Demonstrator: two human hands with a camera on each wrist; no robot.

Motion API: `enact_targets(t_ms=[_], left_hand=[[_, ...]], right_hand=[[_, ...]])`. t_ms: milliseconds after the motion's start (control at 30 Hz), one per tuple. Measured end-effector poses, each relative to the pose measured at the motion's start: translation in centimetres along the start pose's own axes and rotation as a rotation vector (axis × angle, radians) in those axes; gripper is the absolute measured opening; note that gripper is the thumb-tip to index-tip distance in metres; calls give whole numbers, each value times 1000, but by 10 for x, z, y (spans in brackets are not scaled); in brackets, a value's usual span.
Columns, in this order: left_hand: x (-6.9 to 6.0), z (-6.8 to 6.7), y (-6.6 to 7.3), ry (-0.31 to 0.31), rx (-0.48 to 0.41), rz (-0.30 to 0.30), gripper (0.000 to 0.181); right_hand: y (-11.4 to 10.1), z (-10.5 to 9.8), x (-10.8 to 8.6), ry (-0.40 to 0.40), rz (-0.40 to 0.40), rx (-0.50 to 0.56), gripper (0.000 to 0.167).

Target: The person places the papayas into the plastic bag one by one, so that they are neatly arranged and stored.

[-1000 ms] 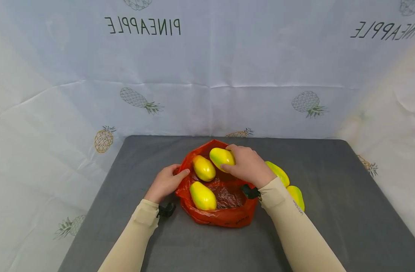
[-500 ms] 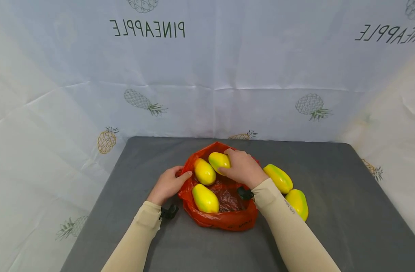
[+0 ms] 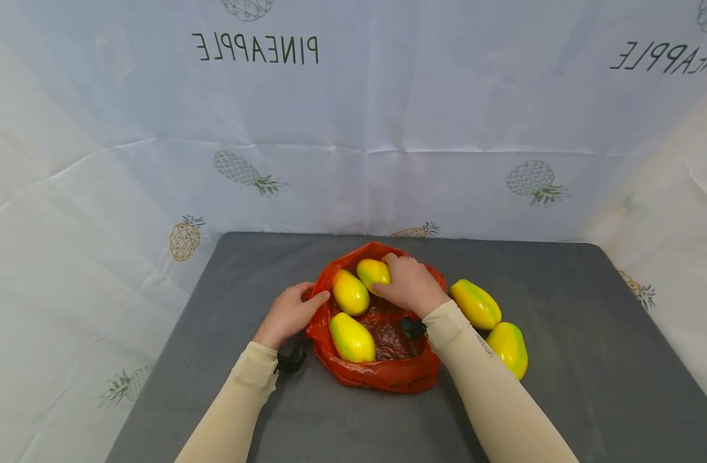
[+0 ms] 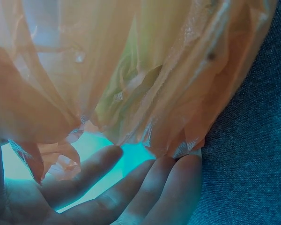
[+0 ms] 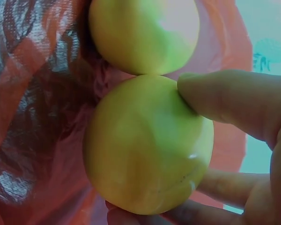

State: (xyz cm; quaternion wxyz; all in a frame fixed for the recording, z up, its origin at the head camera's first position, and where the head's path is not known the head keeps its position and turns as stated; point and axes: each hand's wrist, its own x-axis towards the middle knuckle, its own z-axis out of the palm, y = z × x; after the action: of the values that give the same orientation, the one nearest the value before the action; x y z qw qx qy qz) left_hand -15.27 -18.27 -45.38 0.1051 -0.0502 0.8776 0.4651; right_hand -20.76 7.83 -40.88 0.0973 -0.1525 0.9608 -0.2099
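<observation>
A red plastic bag (image 3: 382,376) stands with its mouth spread wide. My left hand (image 3: 287,315) pinches its left rim, thumb over the edge; in the left wrist view the fingertips (image 4: 185,164) meet the thin plastic (image 4: 178,103). Inside the bag, toward the back, my right hand (image 3: 411,283) grips a yellow-green fruit (image 3: 373,275). The right wrist view has thumb and fingers around this fruit (image 5: 147,145), which touches another fruit (image 5: 143,35). Two fruits lie in the bag's left part, one behind (image 3: 350,292), one in front (image 3: 352,337).
Right of the bag, two more yellow-green fruits, one farther back (image 3: 476,304) and one nearer (image 3: 508,349), lie on the dark grey table (image 3: 590,360). The right forearm partly covers the nearer one. A pineapple-print cloth (image 3: 446,116) hangs behind the table.
My right hand has lowered its fruit into the bag and shifted slightly left, uncovering more of the two fruits outside. The left hand keeps its place at the rim. The head view has shifted slightly.
</observation>
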Motion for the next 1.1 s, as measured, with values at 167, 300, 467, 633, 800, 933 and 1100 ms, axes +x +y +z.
enact_targets(t_ms=[167,300,467,633,800,933,1100], left_hand=[[0,0,1,5,11,3,54],[1,-1,0,0,28,-2,55],[2,-3,0,0,26,-8,55],[3,-3,0,-3,25,0,55],[0,-4,0,-13,28,16,58],[-9,-6,-1,-13,47,28,61],[-22,-4,-6,2,49,47,63]], right_hand=[[2,6,4,-9,14,2,73],[3,10,8,-10,19,5,73],[2,14,11,-17,34,10,73],[3,14,11,-18,44,1,74],[2,8,5,-29,25,-1,75],[-3,-4,-7,-27,-2,-18,75],[1,-25,-31,13,-70,3,71]])
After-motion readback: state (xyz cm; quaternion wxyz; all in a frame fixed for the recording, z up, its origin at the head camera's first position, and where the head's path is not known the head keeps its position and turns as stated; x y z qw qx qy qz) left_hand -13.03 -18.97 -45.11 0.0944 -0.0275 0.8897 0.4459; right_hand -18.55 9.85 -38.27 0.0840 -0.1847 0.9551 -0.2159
